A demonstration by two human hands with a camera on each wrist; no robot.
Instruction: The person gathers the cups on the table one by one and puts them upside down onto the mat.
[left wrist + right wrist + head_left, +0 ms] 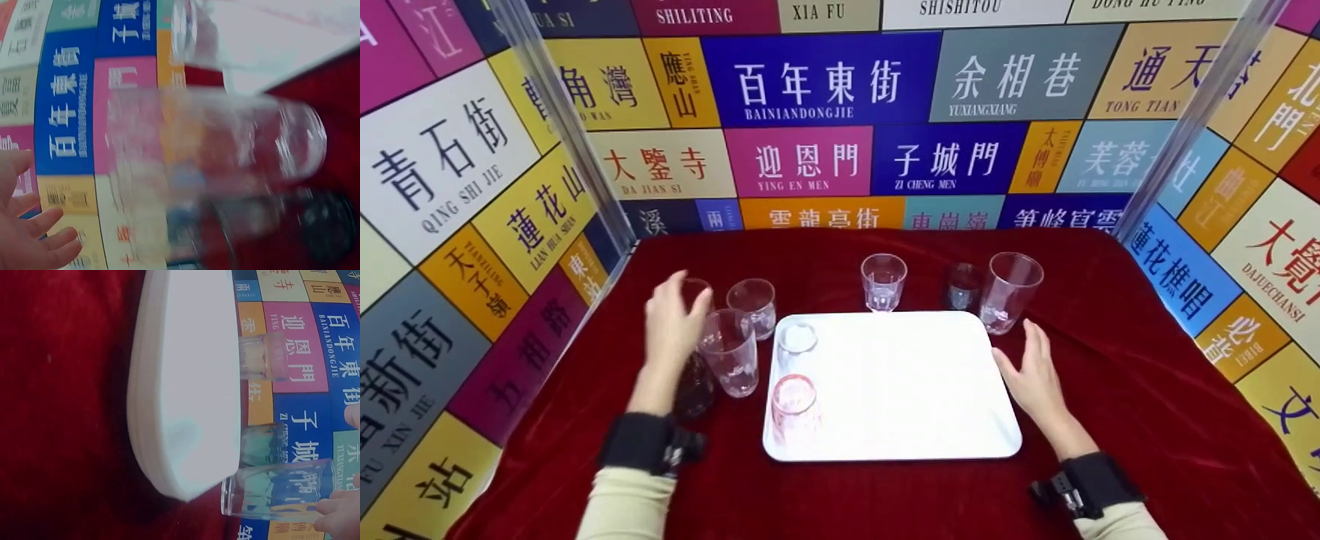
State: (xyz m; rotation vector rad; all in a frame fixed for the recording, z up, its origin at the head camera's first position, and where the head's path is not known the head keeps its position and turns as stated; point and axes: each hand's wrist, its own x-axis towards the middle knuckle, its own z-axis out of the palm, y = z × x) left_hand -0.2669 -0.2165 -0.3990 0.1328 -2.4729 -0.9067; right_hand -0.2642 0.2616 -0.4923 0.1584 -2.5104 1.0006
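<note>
My left hand hovers above the glasses at the tray's left, blurred, its fingers loosely spread and holding nothing. Near it stand a tall clear glass and a dark glass, partly hidden under the hand. A shorter clear glass is behind them; one more rim shows behind the hand. On the white tray are a clear glass and a pink-tinted glass along the left side. My right hand, fingers extended, is at the tray's right edge, just in front of a tall clear glass.
Behind the tray stand a short clear glass and a small dark glass. Dark red cloth covers the table. Panels with printed place names enclose the back and sides, with metal posts at both corners.
</note>
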